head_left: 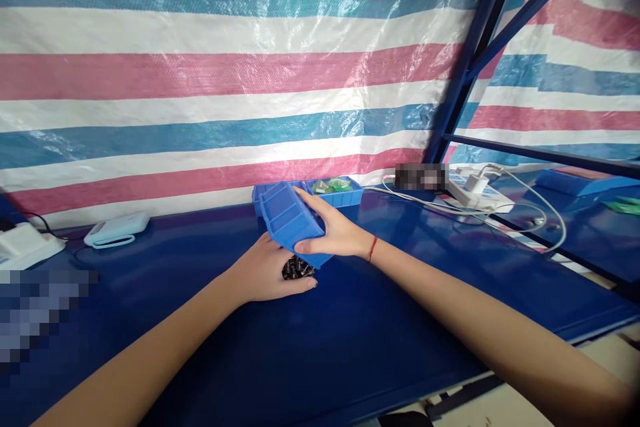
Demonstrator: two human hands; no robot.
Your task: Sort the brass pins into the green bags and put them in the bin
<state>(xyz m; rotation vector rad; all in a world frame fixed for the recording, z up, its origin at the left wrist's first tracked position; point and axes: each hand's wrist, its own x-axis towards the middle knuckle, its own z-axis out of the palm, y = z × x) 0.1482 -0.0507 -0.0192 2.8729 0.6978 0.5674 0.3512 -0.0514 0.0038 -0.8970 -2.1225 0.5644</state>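
My right hand [337, 225] grips a small blue plastic bin [290, 217], thumb on the near side and fingers over the far edge. The bin is tipped over, with its open side hidden from me. Just under its lower end lies a heap of small dark parts with shiny bits [297, 268], too small to name. My left hand [263, 272] rests low over the table beside this heap, thumb stretched along its near side. The bin hides part of the left fingers.
Behind the tilted bin stands another blue bin [347, 197] with green and clear packets. A power strip with cables [480, 192] lies at the right; a light blue device [117, 229] is at the left. A striped sheet [225, 73] hangs behind the blue table [280, 360], near a metal frame [455, 100].
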